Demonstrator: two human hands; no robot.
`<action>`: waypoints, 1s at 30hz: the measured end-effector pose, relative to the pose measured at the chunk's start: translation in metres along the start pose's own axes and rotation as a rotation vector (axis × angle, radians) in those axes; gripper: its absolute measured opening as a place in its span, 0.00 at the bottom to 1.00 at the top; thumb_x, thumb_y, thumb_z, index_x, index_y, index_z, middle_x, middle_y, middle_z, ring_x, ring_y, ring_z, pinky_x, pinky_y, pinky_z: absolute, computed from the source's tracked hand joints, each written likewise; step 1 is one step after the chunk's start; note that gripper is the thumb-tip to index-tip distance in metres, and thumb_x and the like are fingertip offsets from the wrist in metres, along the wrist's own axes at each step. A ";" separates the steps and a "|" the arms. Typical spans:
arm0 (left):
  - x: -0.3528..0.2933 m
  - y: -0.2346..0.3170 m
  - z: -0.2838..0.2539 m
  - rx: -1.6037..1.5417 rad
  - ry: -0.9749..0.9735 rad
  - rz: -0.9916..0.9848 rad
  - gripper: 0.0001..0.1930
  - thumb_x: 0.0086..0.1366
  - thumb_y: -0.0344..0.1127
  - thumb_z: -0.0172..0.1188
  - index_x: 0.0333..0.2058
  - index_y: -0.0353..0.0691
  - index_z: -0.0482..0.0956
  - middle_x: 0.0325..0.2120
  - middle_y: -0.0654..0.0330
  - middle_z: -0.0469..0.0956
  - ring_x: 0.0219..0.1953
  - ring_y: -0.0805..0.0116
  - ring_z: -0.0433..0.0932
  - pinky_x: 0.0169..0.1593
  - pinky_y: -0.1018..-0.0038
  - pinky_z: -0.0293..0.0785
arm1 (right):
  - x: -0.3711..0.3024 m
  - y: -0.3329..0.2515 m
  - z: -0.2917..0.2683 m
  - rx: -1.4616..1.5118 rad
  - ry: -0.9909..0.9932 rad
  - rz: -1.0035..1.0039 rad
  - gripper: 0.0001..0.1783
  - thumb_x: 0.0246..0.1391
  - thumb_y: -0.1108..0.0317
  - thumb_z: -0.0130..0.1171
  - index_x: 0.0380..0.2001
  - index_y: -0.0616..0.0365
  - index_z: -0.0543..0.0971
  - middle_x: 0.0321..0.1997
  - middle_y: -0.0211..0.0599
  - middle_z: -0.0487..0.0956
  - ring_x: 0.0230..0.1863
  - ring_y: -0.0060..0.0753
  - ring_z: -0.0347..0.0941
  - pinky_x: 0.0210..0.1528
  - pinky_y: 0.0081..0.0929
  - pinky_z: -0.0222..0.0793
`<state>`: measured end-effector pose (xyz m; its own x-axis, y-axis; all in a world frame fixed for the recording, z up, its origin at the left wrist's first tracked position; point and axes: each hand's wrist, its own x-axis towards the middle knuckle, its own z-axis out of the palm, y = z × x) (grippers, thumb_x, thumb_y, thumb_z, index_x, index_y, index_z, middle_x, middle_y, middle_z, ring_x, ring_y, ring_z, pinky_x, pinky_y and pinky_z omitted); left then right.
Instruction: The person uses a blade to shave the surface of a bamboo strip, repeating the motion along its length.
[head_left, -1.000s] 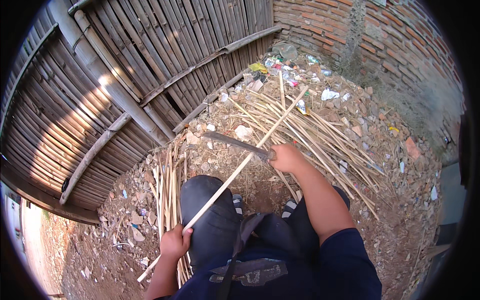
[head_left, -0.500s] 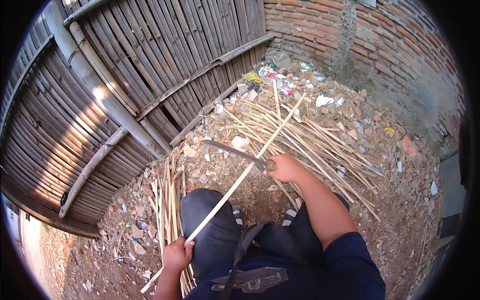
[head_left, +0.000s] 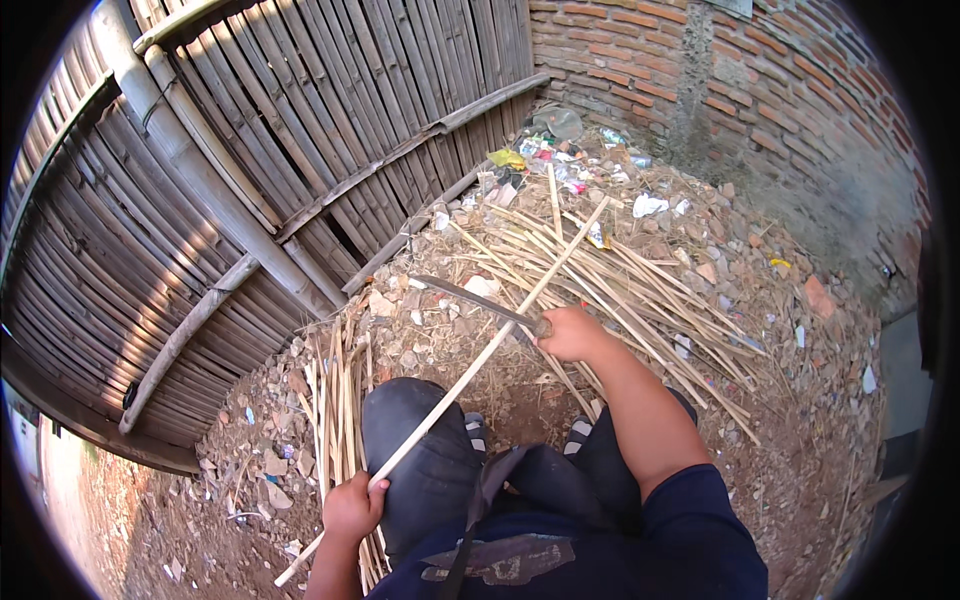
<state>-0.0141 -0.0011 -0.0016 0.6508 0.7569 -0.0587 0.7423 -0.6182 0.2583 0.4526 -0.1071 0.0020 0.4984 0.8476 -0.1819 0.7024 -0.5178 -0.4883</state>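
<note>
While the left hand [head_left: 354,506] is closed around the lower part of the pale strip [head_left: 450,398], which slants forward to the right, the right hand [head_left: 575,335] grips the knife [head_left: 465,295] crossing it nearby.

A long, pale, slender stick [head_left: 455,390] slants from lower left to upper right; a dark, long-bladed knife [head_left: 465,294] crosses it, tip pointing left.

The left hand [head_left: 354,506] grips a pale stick [head_left: 450,396], the right hand [head_left: 572,333] a machete [head_left: 465,295].
</note>
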 end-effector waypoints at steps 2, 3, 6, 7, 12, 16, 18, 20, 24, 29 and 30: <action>-0.001 -0.003 0.002 0.015 -0.007 0.002 0.21 0.71 0.52 0.57 0.29 0.39 0.73 0.19 0.42 0.78 0.26 0.35 0.80 0.31 0.45 0.75 | -0.013 -0.022 0.003 -0.040 -0.031 -0.044 0.21 0.50 0.56 0.69 0.46 0.54 0.84 0.42 0.53 0.84 0.49 0.55 0.81 0.52 0.47 0.77; -0.001 -0.006 0.004 0.015 0.003 0.007 0.21 0.71 0.52 0.58 0.28 0.39 0.73 0.19 0.42 0.78 0.25 0.35 0.80 0.31 0.45 0.75 | -0.020 -0.031 0.006 -0.082 -0.067 -0.090 0.21 0.50 0.56 0.69 0.46 0.53 0.84 0.43 0.53 0.84 0.50 0.54 0.81 0.52 0.48 0.77; -0.003 -0.008 0.003 0.016 0.010 0.010 0.21 0.71 0.52 0.58 0.28 0.39 0.73 0.18 0.43 0.78 0.24 0.36 0.80 0.30 0.46 0.75 | -0.030 -0.054 0.011 -0.198 -0.183 -0.246 0.20 0.49 0.57 0.68 0.45 0.51 0.84 0.41 0.51 0.84 0.47 0.53 0.82 0.49 0.50 0.77; -0.003 -0.009 0.001 0.009 0.012 0.004 0.21 0.70 0.53 0.59 0.28 0.39 0.73 0.18 0.44 0.78 0.24 0.36 0.79 0.30 0.46 0.75 | -0.032 -0.054 0.008 -0.194 -0.180 -0.249 0.20 0.49 0.57 0.68 0.45 0.51 0.84 0.41 0.51 0.84 0.47 0.53 0.82 0.49 0.50 0.77; 0.000 -0.005 0.003 -0.028 0.060 0.036 0.21 0.70 0.52 0.59 0.29 0.40 0.73 0.18 0.45 0.77 0.24 0.37 0.79 0.30 0.47 0.75 | -0.034 -0.049 0.005 -0.067 -0.005 -0.259 0.26 0.49 0.58 0.69 0.51 0.48 0.75 0.33 0.45 0.84 0.38 0.56 0.82 0.41 0.52 0.75; 0.002 -0.005 0.005 0.007 0.056 0.052 0.20 0.70 0.51 0.60 0.29 0.40 0.73 0.18 0.47 0.78 0.24 0.38 0.80 0.30 0.47 0.75 | -0.033 -0.062 0.029 -0.058 0.065 -0.312 0.33 0.49 0.60 0.69 0.58 0.44 0.68 0.30 0.46 0.83 0.36 0.57 0.82 0.39 0.53 0.75; 0.004 -0.008 0.004 0.067 0.088 0.067 0.21 0.69 0.52 0.62 0.27 0.41 0.72 0.18 0.49 0.78 0.23 0.41 0.80 0.30 0.49 0.76 | -0.037 -0.071 0.021 -0.084 0.040 -0.297 0.34 0.49 0.60 0.69 0.59 0.44 0.68 0.30 0.46 0.83 0.36 0.56 0.82 0.39 0.53 0.75; 0.005 -0.007 -0.010 0.060 0.096 0.087 0.20 0.68 0.51 0.63 0.27 0.41 0.73 0.18 0.49 0.78 0.23 0.41 0.80 0.29 0.49 0.75 | -0.038 -0.073 0.021 -0.113 0.014 -0.283 0.35 0.50 0.59 0.69 0.60 0.43 0.67 0.30 0.46 0.83 0.35 0.56 0.82 0.39 0.53 0.76; 0.008 -0.022 -0.021 0.046 0.149 0.135 0.21 0.64 0.54 0.68 0.28 0.41 0.77 0.17 0.52 0.77 0.23 0.45 0.81 0.29 0.53 0.76 | -0.026 -0.055 0.043 -0.119 0.055 -0.384 0.34 0.48 0.58 0.69 0.60 0.43 0.72 0.29 0.45 0.83 0.34 0.55 0.83 0.38 0.52 0.77; 0.018 0.000 -0.082 -0.162 0.164 0.242 0.21 0.59 0.50 0.74 0.35 0.37 0.80 0.25 0.53 0.80 0.28 0.56 0.82 0.34 0.63 0.79 | -0.030 -0.061 0.051 -0.141 0.048 -0.401 0.23 0.47 0.61 0.67 0.49 0.49 0.78 0.31 0.46 0.85 0.37 0.55 0.84 0.39 0.52 0.78; 0.020 0.010 -0.100 -0.246 0.269 0.280 0.21 0.59 0.49 0.74 0.36 0.36 0.79 0.26 0.54 0.80 0.29 0.58 0.81 0.35 0.65 0.78 | -0.031 -0.063 0.054 -0.125 0.076 -0.403 0.21 0.47 0.61 0.67 0.46 0.50 0.78 0.31 0.46 0.84 0.37 0.55 0.84 0.39 0.52 0.78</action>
<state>-0.0094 0.0294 0.0959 0.7327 0.6158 0.2897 0.4628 -0.7630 0.4514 0.3656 -0.0945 -0.0075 0.2044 0.9765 0.0675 0.9024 -0.1613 -0.3997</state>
